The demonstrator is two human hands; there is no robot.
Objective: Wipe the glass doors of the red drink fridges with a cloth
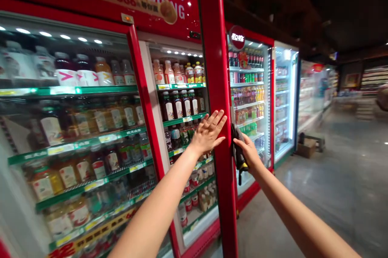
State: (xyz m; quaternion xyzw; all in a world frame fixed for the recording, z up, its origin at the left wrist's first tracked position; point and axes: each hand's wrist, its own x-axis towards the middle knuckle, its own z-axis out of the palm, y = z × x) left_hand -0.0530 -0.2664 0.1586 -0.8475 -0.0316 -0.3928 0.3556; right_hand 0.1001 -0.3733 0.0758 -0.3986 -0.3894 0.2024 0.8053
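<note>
Lying flat and open, your left hand (209,131) rested on the red post (227,209), fingers slightly spread and thumb out to the right, with just the post under it. Your right hand (250,153) was partly closed on a dark cloth (239,149), thumb and fingers gripping it at the right edge of the post; a yellow patch showed near its lower end.

Left of the post stood the near fridge, its red header (188,28) cut off by the view: you could read "山泉" and, below, "NGFU SPRING", with glare over some letters. Across it ran a strip (133,1) with "666" and "等你赢". Green shelf edges (121,133) carried small white and yellow tags, their print too blurred to read. On the top left shelf, white-labelled bottles (86,76) bore a pink "V".

Right of the post, a farther fridge wore a round red sign (237,38) reading "可口可乐". A brown box (306,147) sat on the floor (327,193) at far right.
</note>
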